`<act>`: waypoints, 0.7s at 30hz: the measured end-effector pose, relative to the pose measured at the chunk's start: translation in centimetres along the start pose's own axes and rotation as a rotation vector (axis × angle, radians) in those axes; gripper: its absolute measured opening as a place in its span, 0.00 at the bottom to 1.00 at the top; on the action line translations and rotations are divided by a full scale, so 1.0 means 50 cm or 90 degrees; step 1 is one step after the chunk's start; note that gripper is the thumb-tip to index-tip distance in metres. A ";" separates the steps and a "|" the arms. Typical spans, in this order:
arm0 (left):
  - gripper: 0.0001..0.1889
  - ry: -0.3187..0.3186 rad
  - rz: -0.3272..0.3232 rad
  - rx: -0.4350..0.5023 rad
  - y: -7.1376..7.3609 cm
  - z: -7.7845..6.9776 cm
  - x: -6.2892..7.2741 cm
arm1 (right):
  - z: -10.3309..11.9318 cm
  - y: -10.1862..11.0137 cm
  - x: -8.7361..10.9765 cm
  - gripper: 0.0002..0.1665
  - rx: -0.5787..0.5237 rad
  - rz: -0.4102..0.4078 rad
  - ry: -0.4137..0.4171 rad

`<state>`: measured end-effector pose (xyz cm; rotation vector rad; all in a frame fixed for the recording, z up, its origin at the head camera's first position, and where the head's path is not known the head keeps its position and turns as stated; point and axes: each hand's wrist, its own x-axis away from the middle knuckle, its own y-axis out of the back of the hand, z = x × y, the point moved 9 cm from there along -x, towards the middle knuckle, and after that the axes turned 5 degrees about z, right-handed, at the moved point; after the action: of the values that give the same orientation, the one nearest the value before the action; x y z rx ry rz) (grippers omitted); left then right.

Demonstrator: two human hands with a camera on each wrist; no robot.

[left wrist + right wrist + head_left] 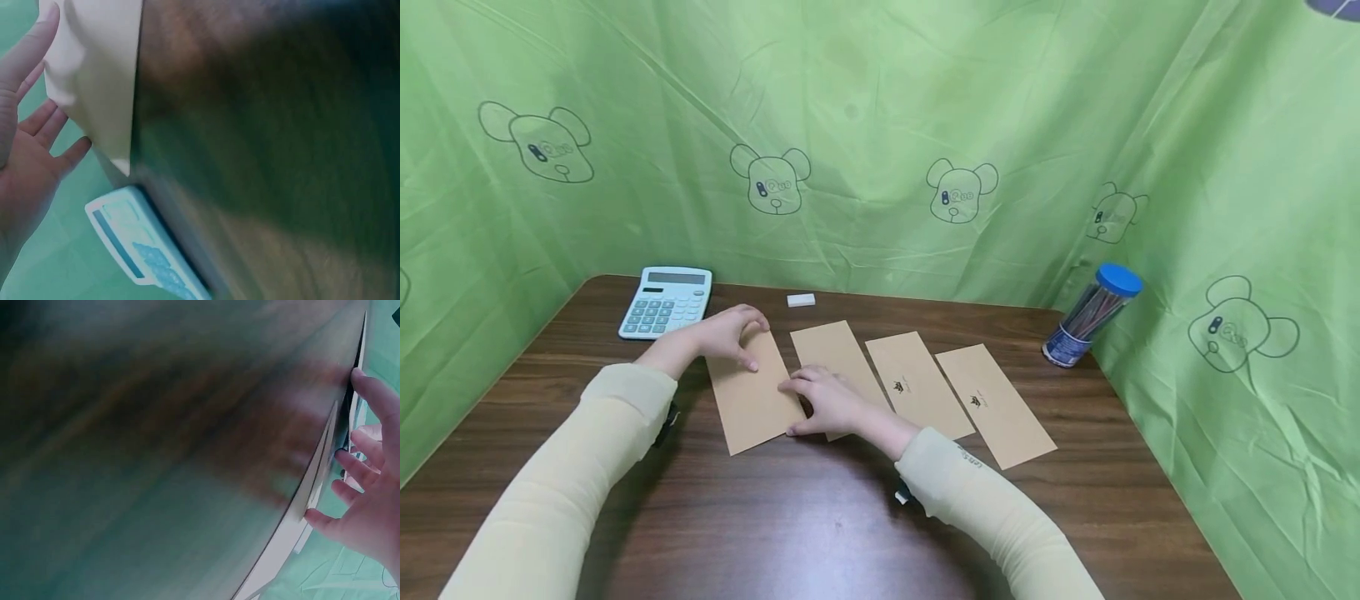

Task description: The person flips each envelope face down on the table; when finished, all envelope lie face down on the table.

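A plain brown envelope point(748, 400) lies on the wooden table under both hands. My left hand point(724, 337) reaches over its far left part, thumb on the paper and fingertips along the edges. In the left wrist view, those fingers are spread against the envelope's point(103, 75) border. At the near right side, my right hand point(831, 402) has its fingers on the edge and its thumb by the lower corner. The right forearm and hand partly cover a second envelope point(831, 337). Farther right lie two more envelopes, one point(917, 375) beside the other point(992, 404), each printed with a small black crown.
A light blue calculator point(666, 304) sits at the far left, just beyond the left hand. A small white block point(801, 300) lies near the back edge. At the right, a clear tub of thin sticks with a blue lid point(1118, 280) stands by the green curtain point(865, 125).
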<state>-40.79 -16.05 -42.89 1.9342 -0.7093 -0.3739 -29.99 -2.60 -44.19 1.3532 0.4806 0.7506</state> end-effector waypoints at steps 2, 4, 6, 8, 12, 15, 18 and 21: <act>0.38 -0.002 0.005 -0.002 -0.012 0.002 -0.002 | 0.001 -0.005 -0.001 0.42 0.009 0.007 0.002; 0.38 -0.001 0.007 -0.005 -0.020 0.006 -0.004 | 0.000 -0.009 -0.003 0.42 0.013 0.013 0.000; 0.38 -0.001 0.008 -0.005 -0.025 0.009 -0.006 | -0.002 -0.013 -0.004 0.42 0.010 0.017 0.000; 0.37 -0.004 0.007 -0.008 -0.029 0.013 -0.007 | -0.002 -0.015 -0.005 0.42 0.007 0.019 0.000; 0.35 -0.006 0.013 -0.019 -0.033 0.022 -0.011 | -0.001 -0.019 -0.006 0.41 0.013 0.018 0.006; 0.34 0.002 0.025 -0.028 -0.034 0.028 -0.014 | 0.002 -0.017 -0.004 0.40 0.019 0.018 0.017; 0.34 0.008 0.035 -0.029 -0.035 0.028 -0.016 | 0.004 -0.007 0.005 0.39 0.014 0.011 0.045; 0.35 0.011 0.039 -0.029 -0.036 0.026 -0.019 | -0.001 0.014 0.025 0.38 -0.008 -0.006 0.078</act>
<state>-41.66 -15.79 -45.12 1.8668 -0.7410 -0.3313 -29.34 -1.62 -43.37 1.2968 0.5779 0.8311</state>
